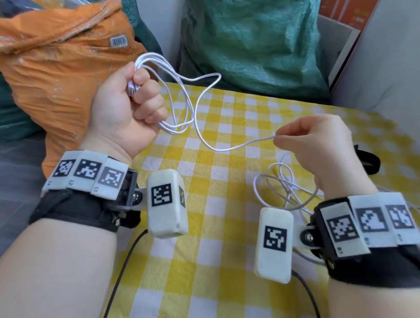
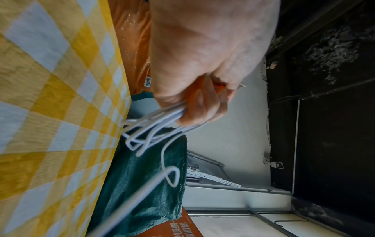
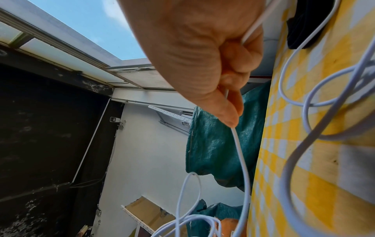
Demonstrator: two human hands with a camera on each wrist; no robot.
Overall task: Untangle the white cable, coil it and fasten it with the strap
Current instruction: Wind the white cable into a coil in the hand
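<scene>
The thin, limp white rubbery cable (image 1: 198,120) looks light and springy, its gathered loops clenched in the left hand (image 1: 128,102) above the yellow-checked cloth table (image 1: 216,266), the right hand (image 1: 320,144) pinching its slack run, best fed near the fingertips.

bare forearms; each wrist wears a black strap (image 1: 74,210), white marker tiles (image 1: 86,173), a white camera box (image 1: 167,204) at 3 o'clock, black cable (image 1: 122,267).

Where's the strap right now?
In the head view the black strap lies on the checked tablecloth at the table's right side, just beyond the right hand, untouched; that hand pinches the white cable.
</scene>
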